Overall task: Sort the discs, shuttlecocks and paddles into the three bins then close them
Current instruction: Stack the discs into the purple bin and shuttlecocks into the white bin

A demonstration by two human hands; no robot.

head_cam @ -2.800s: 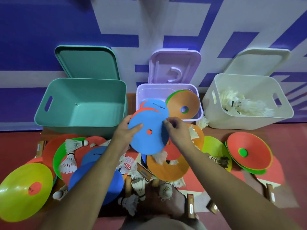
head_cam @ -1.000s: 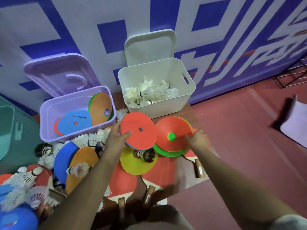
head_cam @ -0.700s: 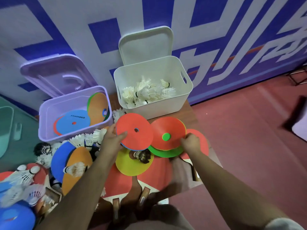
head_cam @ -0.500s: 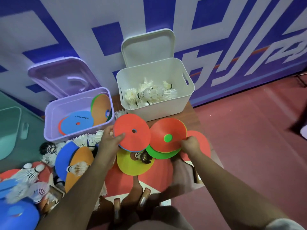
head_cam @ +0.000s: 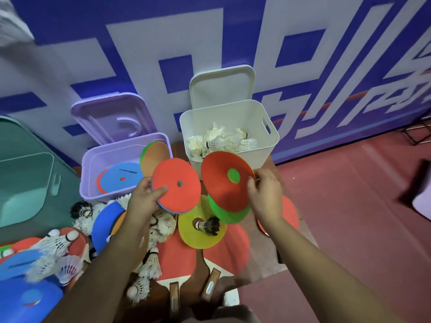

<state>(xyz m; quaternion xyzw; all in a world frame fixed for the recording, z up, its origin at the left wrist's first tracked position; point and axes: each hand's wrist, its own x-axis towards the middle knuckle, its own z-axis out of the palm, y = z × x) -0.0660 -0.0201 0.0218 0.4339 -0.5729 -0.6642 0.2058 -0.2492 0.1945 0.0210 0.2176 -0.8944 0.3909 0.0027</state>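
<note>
The scene is viewed from one head-worn camera, aimed forward and steeply down, close over the cluttered table point(head_cam: 275, 164); its left edge appears blurred.

red discs point(head_cam: 177, 183) lifted, purple bin point(head_cam: 93, 173) open

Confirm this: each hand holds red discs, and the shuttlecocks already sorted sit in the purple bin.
Wrong bin. The head view shows the sorted shuttlecocks in the white bin; the purple bin holds discs. Each hand, left and right, does hold red discs.
</note>
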